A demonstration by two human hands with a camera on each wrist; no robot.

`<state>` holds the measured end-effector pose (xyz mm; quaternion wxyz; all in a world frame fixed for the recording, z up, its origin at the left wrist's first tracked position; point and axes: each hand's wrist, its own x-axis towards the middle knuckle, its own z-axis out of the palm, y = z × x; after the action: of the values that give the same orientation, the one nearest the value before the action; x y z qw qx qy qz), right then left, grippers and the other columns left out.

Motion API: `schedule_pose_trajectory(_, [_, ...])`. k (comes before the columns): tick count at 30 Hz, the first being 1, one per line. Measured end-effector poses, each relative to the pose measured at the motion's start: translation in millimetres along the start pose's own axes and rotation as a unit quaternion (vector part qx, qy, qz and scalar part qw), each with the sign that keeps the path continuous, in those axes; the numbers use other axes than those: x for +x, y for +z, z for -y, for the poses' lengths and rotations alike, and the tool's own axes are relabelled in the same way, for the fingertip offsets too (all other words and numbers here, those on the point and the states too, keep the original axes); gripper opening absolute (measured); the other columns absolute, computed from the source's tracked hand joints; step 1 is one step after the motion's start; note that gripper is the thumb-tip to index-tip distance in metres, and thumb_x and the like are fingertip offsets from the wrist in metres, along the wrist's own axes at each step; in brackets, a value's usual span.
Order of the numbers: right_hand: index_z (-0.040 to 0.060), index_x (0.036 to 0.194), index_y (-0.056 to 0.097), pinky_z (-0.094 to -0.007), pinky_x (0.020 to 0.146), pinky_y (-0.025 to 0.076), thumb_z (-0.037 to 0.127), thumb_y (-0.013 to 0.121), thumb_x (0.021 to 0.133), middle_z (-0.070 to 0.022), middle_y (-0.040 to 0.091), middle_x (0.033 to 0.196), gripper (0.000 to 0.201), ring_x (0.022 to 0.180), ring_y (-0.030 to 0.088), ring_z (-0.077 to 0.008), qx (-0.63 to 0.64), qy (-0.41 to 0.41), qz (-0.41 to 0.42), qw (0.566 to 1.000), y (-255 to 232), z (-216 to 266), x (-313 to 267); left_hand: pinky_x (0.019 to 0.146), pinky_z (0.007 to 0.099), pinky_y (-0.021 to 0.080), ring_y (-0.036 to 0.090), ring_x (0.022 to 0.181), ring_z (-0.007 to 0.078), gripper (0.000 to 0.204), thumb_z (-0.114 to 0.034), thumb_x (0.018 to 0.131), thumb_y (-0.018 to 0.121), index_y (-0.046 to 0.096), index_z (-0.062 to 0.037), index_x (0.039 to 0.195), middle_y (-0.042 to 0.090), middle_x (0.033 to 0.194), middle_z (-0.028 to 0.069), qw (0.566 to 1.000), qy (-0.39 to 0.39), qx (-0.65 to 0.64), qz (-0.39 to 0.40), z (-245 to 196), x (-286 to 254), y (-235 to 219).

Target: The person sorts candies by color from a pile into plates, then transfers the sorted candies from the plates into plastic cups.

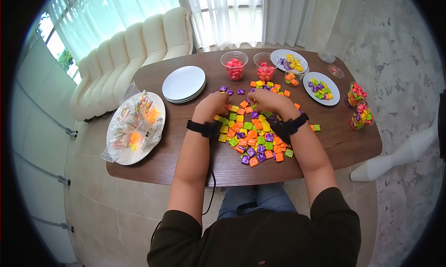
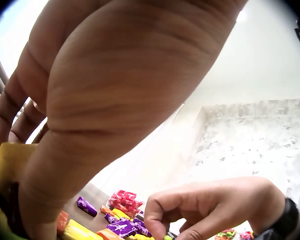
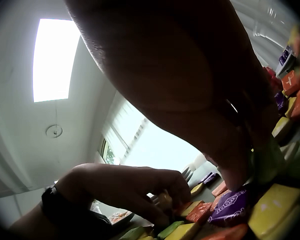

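A loose spread of square wrapped candies in orange, yellow, green and purple lies on the brown table, under and between both hands. At its left side, my left hand reaches down, fingers bent. The left wrist view shows a yellow candy between that thumb and fingers. My right hand is lowered into the upper part of the spread. Its thumb and fingers pinch a green candy, dim in the right wrist view. Beside the thumb tip lies a purple candy.
Two clear cups of pink candies stand at the back. Plates of sorted candies and filled cups are on the right. Stacked white plates and an oval plate with a plastic bag occupy the left.
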<state>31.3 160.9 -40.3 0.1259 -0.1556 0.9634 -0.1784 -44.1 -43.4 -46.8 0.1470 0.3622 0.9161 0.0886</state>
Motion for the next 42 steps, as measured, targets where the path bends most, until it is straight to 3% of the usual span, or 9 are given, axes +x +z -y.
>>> schedule_pose_trajectory(4, [0.003, 0.088, 0.046, -0.0335, 0.064, 0.047, 0.006, 0.065, 0.073, -0.009, 0.055, 0.072, 0.024, 0.07, 0.057, -0.0256, 0.05, -0.046, -0.052, 0.996, -1.5, -1.7, -1.5, 0.075, 0.0376, 0.049, 0.06, 0.09, 0.0305, 0.037, -0.009, 0.065, 0.075, 0.059, -0.0041, 0.098, 0.062, 0.095, 0.0141, 0.999, 0.025, -0.044, -0.019, -0.2, 2.5, -0.8])
schedule_pose_trajectory(6, [0.0039, 0.089, 0.046, -0.0296, 0.058, 0.047, 0.006, 0.061, 0.078, -0.0072, 0.054, 0.073, 0.019, 0.065, 0.056, -0.0201, 0.231, -0.013, -0.102, 0.968, -4.8, 4.1, -3.6, 0.074, 0.037, 0.048, 0.06, 0.088, 0.0303, 0.032, -0.006, 0.069, 0.071, 0.059, -0.0031, 0.099, 0.062, 0.094, 0.0146, 0.997, 0.037, -0.063, -0.034, -1.5, 1.8, -2.9])
schedule_pose_trajectory(11, [0.0053, 0.104, 0.049, -0.0194, 0.052, 0.044, 0.01, 0.05, 0.089, -0.0023, 0.055, 0.079, 0.016, 0.061, 0.052, -0.0066, 0.536, -0.001, -0.147, 0.832, -11.2, 4.5, 2.0, 0.073, 0.0352, 0.049, 0.062, 0.084, 0.0295, 0.02, -0.005, 0.075, 0.064, 0.062, -0.0003, 0.094, 0.065, 0.089, 0.0151, 0.985, 0.087, -0.086, -0.125, -10.9, -1.9, -14.2])
schedule_pose_trajectory(15, [0.005, 0.106, 0.051, -0.0196, 0.054, 0.042, 0.009, 0.05, 0.088, -0.0031, 0.054, 0.082, 0.019, 0.065, 0.05, -0.0076, 0.777, -0.019, -0.138, 0.614, 3.2, 0.7, 10.6, 0.074, 0.0346, 0.048, 0.063, 0.083, 0.0288, 0.017, -0.006, 0.076, 0.061, 0.062, 0.0005, 0.092, 0.065, 0.088, 0.0147, 0.984, 0.08, -0.095, -0.125, -19.8, -7.8, -21.0])
schedule_pose_trajectory(19, [0.0052, 0.098, 0.054, -0.0245, 0.058, 0.044, 0.006, 0.052, 0.084, -0.0053, 0.055, 0.083, 0.014, 0.071, 0.052, -0.0129, 0.828, -0.015, -0.145, 0.541, 4.6, -7.5, 15.2, 0.073, 0.0347, 0.048, 0.063, 0.082, 0.0285, 0.016, -0.007, 0.077, 0.06, 0.062, -0.0004, 0.092, 0.065, 0.086, 0.0145, 0.991, 0.086, -0.038, -0.094, -19.7, -1.9, -9.1])
schedule_pose_trajectory(26, [0.0062, 0.097, 0.055, -0.0264, 0.061, 0.046, 0.014, 0.05, 0.088, -0.0053, 0.056, 0.085, 0.013, 0.073, 0.053, -0.0147, 0.865, 0.077, -0.144, 0.474, 0.5, 10.8, 10.5, 0.07, 0.0346, 0.047, 0.06, 0.078, 0.0275, 0.015, -0.009, 0.078, 0.062, 0.06, -0.0015, 0.091, 0.06, 0.087, 0.0132, 0.953, 0.145, -0.086, -0.252, -56.8, -7.7, -40.3])
schedule_pose_trajectory(30, [0.0087, 0.094, 0.055, -0.0295, 0.062, 0.045, 0.031, 0.036, 0.093, -0.0043, 0.057, 0.087, 0.029, 0.075, 0.053, -0.0157, 0.884, 0.005, -0.107, 0.455, 3.1, 24.8, 4.7, 0.071, 0.0354, 0.047, 0.059, 0.083, 0.0289, 0.018, -0.013, 0.078, 0.064, 0.059, -0.0018, 0.091, 0.056, 0.095, 0.0134, 0.937, 0.174, -0.121, -0.279, -77.4, -1.4, -36.8])
schedule_pose_trajectory(34, [0.0054, 0.1, 0.055, -0.0248, 0.059, 0.043, 0.026, 0.046, 0.092, -0.0037, 0.057, 0.084, 0.024, 0.071, 0.052, -0.0131, 0.909, 0.031, -0.127, 0.396, -0.6, 6.7, 5.9, 0.073, 0.0418, 0.045, 0.056, 0.085, 0.0365, 0.021, -0.019, 0.08, 0.062, 0.056, -0.0032, 0.092, 0.056, 0.09, 0.0178, 0.905, 0.191, -0.119, -0.362, -78.1, -1.0, -31.5])
schedule_pose_trajectory(42, [0.0006, 0.095, 0.055, -0.0231, 0.054, 0.04, 0.011, 0.057, 0.084, -0.0109, 0.055, 0.09, 0.015, 0.071, 0.05, -0.0164, 0.892, 0.035, -0.22, 0.392, -14.9, -13.9, 2.8, 0.084, 0.0386, 0.044, 0.055, 0.098, 0.0329, 0.029, -0.008, 0.076, 0.062, 0.06, -0.008, 0.105, 0.056, 0.104, 0.0154, 0.985, 0.114, 0.0, -0.129, -28.6, 30.3, 19.2])
